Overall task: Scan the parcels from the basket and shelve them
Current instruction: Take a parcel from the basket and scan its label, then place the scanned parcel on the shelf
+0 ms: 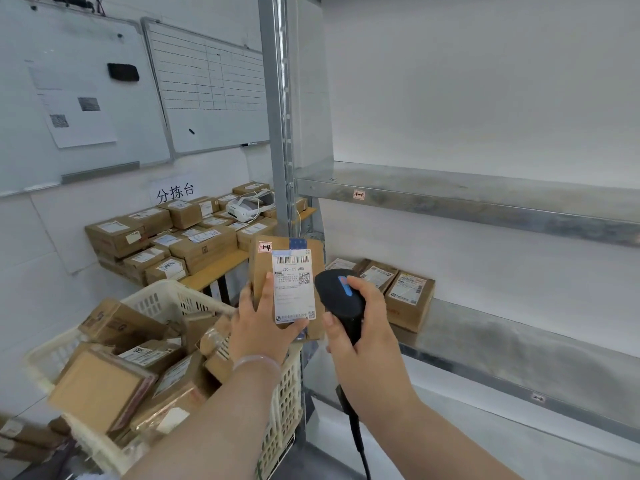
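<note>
The left hand (258,327) grips a parcel (287,285) upright; at its three o'clock, the right hand (360,327) wraps the scanner (341,299), apparently just apart.

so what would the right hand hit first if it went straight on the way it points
Probably the parcel held in the left hand: the scanner in the right hand angles up-left towards it. Depth is unclear, so it might pass in front.

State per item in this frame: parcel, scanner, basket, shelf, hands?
held parcel: upright, label toward camera.
left hand: grips held parcel.
scanner: raised beside the label.
right hand: grips scanner.
basket: heaped with loose parcels.
shelf: shelved parcels at left end.
</note>
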Tool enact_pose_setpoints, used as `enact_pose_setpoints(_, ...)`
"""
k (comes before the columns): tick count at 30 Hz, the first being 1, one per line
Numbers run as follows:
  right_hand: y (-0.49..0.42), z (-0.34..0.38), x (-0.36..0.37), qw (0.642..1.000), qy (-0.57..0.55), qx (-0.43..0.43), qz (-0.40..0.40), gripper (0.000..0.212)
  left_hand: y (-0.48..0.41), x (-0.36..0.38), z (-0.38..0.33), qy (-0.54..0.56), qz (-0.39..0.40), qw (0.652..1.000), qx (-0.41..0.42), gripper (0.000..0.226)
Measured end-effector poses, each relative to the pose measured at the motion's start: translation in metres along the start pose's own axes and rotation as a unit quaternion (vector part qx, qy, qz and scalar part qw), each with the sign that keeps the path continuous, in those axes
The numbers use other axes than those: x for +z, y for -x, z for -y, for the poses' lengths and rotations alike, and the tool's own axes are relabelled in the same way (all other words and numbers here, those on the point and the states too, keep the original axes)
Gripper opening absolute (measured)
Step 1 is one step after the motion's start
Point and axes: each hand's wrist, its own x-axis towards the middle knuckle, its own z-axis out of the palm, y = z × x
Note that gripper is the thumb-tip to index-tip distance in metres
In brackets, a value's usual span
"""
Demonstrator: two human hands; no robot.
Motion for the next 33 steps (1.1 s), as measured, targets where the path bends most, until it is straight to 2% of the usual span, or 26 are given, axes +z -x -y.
enact_pose_setpoints(6,0.0,-0.042,-0.021,0.994,0.041,0.063,-0.082,0.055,0.0,0.038,-0.036,0.055,0.097,0.989,0.093,0.114)
enact_pose_setpoints(13,0.0,-0.079,-0.048,0.967,0.087,0.133,-0.199,0.052,0.003,0.089,-0.091,0.11,0.212,0.953,0.186,0.112)
enact_pose_setpoints(19,0.012,-0.1,-0.081,0.939,0.126,0.174,-0.268,0.049,0.012,0.132,-0.141,0.101,0.283,0.923,0.239,0.111)
enact_pose_setpoints(24,0.015,-0.119,-0.124,0.921,0.15,0.197,-0.301,0.048,0.028,0.164,-0.188,0.094,0.337,0.908,0.233,0.111)
enact_pose_setpoints(29,0.011,-0.148,-0.173,0.92,0.163,0.223,-0.28,0.046,0.034,0.202,-0.235,0.064,0.357,0.906,0.218,0.11)
enact_pose_setpoints(33,0.0,-0.173,-0.21,0.924,0.162,0.235,-0.255,0.046,0.03,0.232,-0.256,0.018,0.376,0.911,0.167,0.109)
